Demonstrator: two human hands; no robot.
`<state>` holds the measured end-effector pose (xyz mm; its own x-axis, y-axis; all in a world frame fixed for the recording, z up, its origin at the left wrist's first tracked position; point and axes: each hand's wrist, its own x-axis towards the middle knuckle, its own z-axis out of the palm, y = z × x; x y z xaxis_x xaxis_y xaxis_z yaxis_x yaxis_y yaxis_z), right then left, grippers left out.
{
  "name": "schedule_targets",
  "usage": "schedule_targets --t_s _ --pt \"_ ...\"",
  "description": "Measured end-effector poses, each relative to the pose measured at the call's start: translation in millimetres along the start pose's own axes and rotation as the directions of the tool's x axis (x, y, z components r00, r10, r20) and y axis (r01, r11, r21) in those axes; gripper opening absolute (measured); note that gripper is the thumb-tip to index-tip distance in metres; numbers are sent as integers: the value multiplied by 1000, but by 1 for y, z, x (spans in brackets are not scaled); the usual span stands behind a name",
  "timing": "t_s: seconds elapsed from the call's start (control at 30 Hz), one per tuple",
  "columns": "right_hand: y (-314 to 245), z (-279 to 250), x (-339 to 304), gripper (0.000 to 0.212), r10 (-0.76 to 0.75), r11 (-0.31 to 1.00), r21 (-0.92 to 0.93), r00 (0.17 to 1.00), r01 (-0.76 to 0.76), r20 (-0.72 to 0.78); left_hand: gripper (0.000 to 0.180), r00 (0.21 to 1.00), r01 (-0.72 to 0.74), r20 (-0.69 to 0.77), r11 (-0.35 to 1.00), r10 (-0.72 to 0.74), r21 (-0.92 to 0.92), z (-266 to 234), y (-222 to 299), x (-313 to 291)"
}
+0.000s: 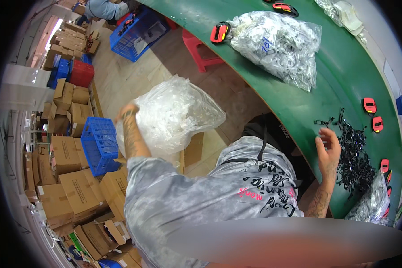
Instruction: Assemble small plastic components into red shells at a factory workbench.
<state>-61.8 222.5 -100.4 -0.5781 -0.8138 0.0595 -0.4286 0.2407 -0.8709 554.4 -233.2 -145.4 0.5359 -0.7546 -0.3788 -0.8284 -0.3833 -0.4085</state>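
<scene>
My left hand (pixel 127 110) is closed on the edge of a large clear plastic bag (pixel 176 114), full of crumpled, see-through plastic pieces. The bag is off the green table, to its left, above the floor and a cardboard box (pixel 193 149). Over the table's near edge, my right hand (pixel 328 148) has its thumb and fingers apart and nothing between them. Just right of it lies a heap of small black plastic parts (pixel 355 156), with a few loose ones at its far side. What the left fingertips press on is partly hidden by the bag.
On the green table (pixel 295 107) sit another full clear bag (pixel 277 47), red-and-black devices (pixel 369 105) and a silvery bag (pixel 371 198). Blue crates (pixel 99 145), cardboard boxes (pixel 81 192) and a red stool (pixel 198 49) stand on the floor. Another person (pixel 106 9) sits at far left.
</scene>
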Motion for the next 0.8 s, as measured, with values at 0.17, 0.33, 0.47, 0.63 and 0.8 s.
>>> schedule_targets --t_s 0.17,0.33,0.47,0.63,0.8 --pt "28 17 -2 25 84 980 179 996 -88 32 36 741 -669 421 518 524 533 175 -98 28" --pt "-32 25 -4 19 -23 998 -54 992 30 121 37 784 -519 -466 845 409 -131 305 26 -46" --pt "-20 9 -6 18 -94 996 25 987 91 127 36 889 -445 -110 895 446 30 255 -16 60" --pt "-9 -10 -23 18 -32 999 -18 999 33 44 42 749 -599 464 783 474 168 156 -9 42" --pt "2 -31 -38 16 -29 991 130 999 32 -25 78 678 171 707 979 -201 114 42 -42 14"
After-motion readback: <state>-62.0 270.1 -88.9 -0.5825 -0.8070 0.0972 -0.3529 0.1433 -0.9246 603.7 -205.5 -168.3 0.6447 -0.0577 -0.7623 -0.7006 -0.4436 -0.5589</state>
